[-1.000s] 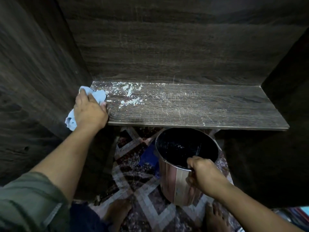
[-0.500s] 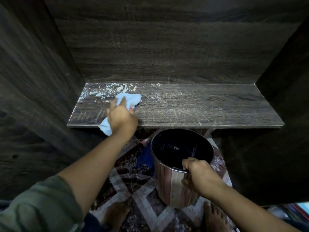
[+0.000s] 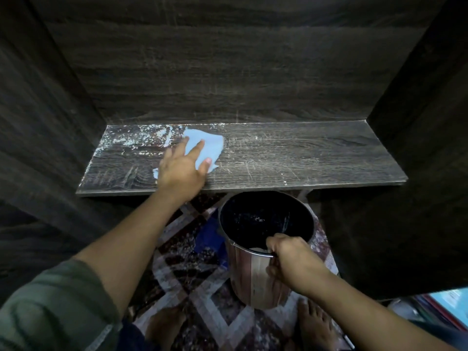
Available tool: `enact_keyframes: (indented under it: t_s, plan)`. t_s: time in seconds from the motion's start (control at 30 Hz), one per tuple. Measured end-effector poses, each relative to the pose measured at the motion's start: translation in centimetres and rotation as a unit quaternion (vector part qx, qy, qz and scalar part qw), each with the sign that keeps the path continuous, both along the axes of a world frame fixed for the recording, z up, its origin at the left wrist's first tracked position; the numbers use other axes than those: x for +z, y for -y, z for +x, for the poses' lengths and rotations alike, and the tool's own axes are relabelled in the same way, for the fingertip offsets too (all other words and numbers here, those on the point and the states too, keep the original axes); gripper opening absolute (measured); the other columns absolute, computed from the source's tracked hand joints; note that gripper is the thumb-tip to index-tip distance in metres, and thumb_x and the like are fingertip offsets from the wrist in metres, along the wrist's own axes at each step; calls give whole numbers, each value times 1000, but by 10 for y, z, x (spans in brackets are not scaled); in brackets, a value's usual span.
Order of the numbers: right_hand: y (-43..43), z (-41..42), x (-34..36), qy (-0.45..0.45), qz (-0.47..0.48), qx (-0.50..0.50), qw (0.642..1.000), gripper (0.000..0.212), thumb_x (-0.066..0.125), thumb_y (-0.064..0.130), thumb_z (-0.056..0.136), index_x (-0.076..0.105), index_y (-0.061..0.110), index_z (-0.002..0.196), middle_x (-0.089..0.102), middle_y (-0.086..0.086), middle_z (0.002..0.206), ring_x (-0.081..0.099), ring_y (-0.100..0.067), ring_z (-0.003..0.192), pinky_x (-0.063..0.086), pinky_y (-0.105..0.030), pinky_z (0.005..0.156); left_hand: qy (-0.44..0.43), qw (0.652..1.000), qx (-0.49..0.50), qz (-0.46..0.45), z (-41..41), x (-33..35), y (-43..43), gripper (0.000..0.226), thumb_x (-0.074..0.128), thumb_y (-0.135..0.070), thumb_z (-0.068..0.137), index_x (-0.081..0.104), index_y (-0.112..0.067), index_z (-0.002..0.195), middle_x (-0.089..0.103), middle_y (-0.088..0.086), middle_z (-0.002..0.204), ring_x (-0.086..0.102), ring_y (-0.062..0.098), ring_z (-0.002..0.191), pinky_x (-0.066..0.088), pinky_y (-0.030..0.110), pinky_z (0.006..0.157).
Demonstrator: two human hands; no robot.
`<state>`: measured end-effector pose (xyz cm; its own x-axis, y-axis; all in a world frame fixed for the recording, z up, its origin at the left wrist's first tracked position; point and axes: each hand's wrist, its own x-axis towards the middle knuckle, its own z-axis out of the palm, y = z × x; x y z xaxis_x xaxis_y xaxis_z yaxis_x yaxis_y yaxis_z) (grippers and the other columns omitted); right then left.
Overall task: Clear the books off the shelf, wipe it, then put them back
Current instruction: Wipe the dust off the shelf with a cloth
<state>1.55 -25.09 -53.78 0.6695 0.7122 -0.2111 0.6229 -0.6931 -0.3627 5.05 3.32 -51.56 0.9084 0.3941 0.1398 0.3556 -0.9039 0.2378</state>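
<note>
The dark wooden shelf carries no books, and white dust specks cover its back left part. My left hand presses a light blue cloth flat onto the shelf left of its middle, fingers stretched over it. My right hand grips the near rim of a metal bin with a black inside, held just below the shelf's front edge. White crumbs lie inside the bin.
Dark wooden walls close the shelf on the left, back and right. Below lies a patterned carpet, with my bare feet on it. Some books show at the bottom right corner.
My left hand has slid the cloth from the shelf's left end toward the middle and now lies flatter on it. The bin stays under the front edge in my right hand.
</note>
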Motion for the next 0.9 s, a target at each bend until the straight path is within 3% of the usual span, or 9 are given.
enact_keyframes:
  t_s: [0.1,0.23,0.43,0.5,0.63,0.73,0.9]
  plan:
    - [1,0,-1,-7,0,-4,1000,26,64,20,75,39,27,80,55,-3,95,58,-32,93,36,-31,72,41,996,-82,-18,2,-2,35,52,40,-47,94,47,-30,142,39,6,151,41,37,126,27,40,109]
    - [3,0,2,10,4,0,1000,22,63,19,75,43,24,83,56,-6,98,57,-33,95,26,-29,70,87,976,-185,-73,6,0,66,52,37,-45,91,59,-22,133,52,11,140,53,37,113,34,35,100]
    - [11,2,6,22,14,-10,1000,18,64,16,75,55,18,91,57,-6,100,57,-32,96,26,-28,70,179,971,-133,-87,28,26,36,41,49,-30,96,55,-25,137,45,7,147,45,32,127,28,33,105]
    - [14,3,6,28,7,-15,999,19,63,15,77,56,16,94,57,-6,101,57,-33,96,25,-28,69,146,979,-112,-87,31,24,26,41,49,-31,99,51,-29,139,39,6,151,40,32,131,24,38,111]
    - [18,3,4,24,10,-29,999,18,64,15,76,59,14,94,58,-7,100,58,-36,94,27,-28,68,-17,998,-61,-15,27,6,35,46,39,-52,98,37,-46,144,23,-6,159,28,38,137,19,48,113]
    - [19,3,4,30,6,-31,999,20,64,15,77,60,14,96,58,-7,101,58,-35,95,27,-28,68,2,988,-153,-21,26,3,46,50,33,-60,92,45,-47,138,33,-6,154,35,29,136,21,44,114]
    - [17,1,5,30,-1,-31,999,20,62,13,77,59,15,97,56,-5,100,58,-34,94,24,-27,67,37,971,-234,-31,16,-4,60,51,32,-58,88,55,-43,131,46,-7,146,52,26,114,28,34,99]
